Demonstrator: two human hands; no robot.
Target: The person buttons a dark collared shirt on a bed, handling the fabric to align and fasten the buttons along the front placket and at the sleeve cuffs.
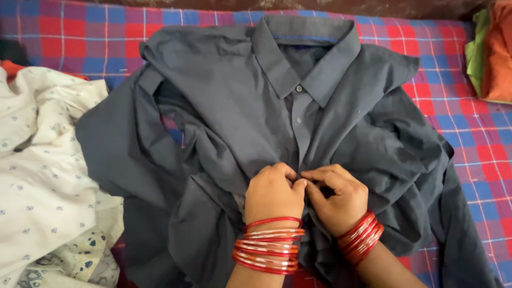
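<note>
Head view, shirt: A dark grey collared shirt (277, 133) lies front-up and rumpled on the bed, collar toward the far edge, its button placket running down the middle toward you.

Head view, left hand: Your left hand (273, 193) is curled nearly closed, fingertips pinching the shirt's placket at mid-chest; red bangles (268, 245) stack up the wrist.

Head view, right hand: Your right hand (337, 197) is likewise almost shut, thumb and forefinger nipping the same strip of fabric, touching the left hand's fingertips; more red bangles ring this wrist.

Head view, button: Whether a button sits between your fingers cannot be told; two fastened buttons (299, 88) show higher up, below the collar.

Head view, surroundings: A red-and-blue checked bedsheet (469, 133) lies under everything. A white printed garment (42, 176) is heaped at your left, just beside the shirt's sleeve. Green and orange cloth (493, 50) sits at the far right corner, well apart from your hands.
</note>
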